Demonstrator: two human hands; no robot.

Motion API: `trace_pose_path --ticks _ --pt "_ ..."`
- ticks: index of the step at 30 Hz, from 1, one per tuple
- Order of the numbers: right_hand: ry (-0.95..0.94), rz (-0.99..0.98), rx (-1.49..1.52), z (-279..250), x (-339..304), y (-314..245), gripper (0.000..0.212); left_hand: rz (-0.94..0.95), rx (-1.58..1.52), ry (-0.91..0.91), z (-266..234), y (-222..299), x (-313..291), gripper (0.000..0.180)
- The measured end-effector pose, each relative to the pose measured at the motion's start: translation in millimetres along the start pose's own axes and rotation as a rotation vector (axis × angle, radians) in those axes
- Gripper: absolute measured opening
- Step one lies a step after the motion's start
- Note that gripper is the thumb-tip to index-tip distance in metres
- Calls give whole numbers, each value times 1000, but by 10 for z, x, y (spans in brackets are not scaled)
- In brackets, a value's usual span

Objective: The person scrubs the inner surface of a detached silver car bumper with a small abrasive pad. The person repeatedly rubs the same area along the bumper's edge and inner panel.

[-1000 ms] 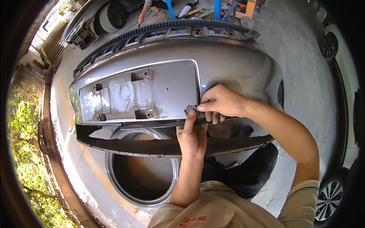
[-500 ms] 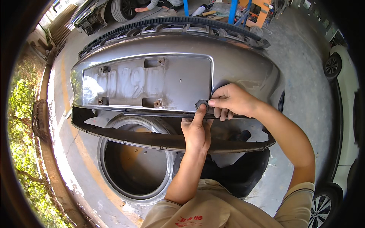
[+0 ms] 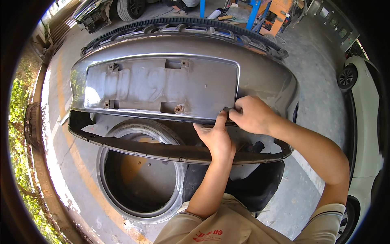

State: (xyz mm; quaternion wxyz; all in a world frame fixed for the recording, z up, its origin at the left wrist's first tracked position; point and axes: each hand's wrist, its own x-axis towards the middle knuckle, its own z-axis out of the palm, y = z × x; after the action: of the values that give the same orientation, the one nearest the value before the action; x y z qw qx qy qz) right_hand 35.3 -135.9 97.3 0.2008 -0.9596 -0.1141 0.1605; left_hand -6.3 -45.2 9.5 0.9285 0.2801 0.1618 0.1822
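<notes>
A grey car bumper cover [image 3: 264,73] lies across in front of me, with a bright-trimmed number plate recess [image 3: 195,97]. My left hand [image 3: 219,140] grips the recess's lower lip near its right corner, thumb on top and fingers underneath. At that corner is a small dark grey piece [image 3: 226,110], mostly hidden by my fingers; its kind is unclear. My right hand [image 3: 254,116] is closed, with thumb and curled fingers pinching this piece against the trim, right beside my left thumb.
The bumper rests over an upright-opening wheel rim or tyre [image 3: 103,179]. Behind it stand blue posts [image 3: 254,14] and an orange stand [image 3: 278,18]. A pale car [image 3: 365,134] is parked at right. Another person crouches by a wheel [image 3: 131,9] at the back.
My view has shifted slightly, so the bumper sits differently in the picture. My right fingers have curled in tighter at the corner, and less of the dark piece shows.
</notes>
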Motion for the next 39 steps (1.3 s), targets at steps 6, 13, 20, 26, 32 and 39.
trace_pose_path --ticks 6,13,20,26,32,39 --pt "-50 73 -136 -27 73 -85 39 -66 -63 -23 -24 12 4 50" --pt "4 -28 -19 46 67 85 37 -20 -38 -44 -27 0 8 46" --pt "119 -133 39 173 22 232 36 1 4 -11 -20 4 7 43" --pt "110 -132 131 202 26 276 35 -34 -28 -75 -36 42 12 42" --pt "-86 -162 510 158 3 414 23 -263 -58 -106 -129 16 53 34" --pt "-22 -123 768 225 -65 535 15 -329 -77 -59 -88 52 -13 24"
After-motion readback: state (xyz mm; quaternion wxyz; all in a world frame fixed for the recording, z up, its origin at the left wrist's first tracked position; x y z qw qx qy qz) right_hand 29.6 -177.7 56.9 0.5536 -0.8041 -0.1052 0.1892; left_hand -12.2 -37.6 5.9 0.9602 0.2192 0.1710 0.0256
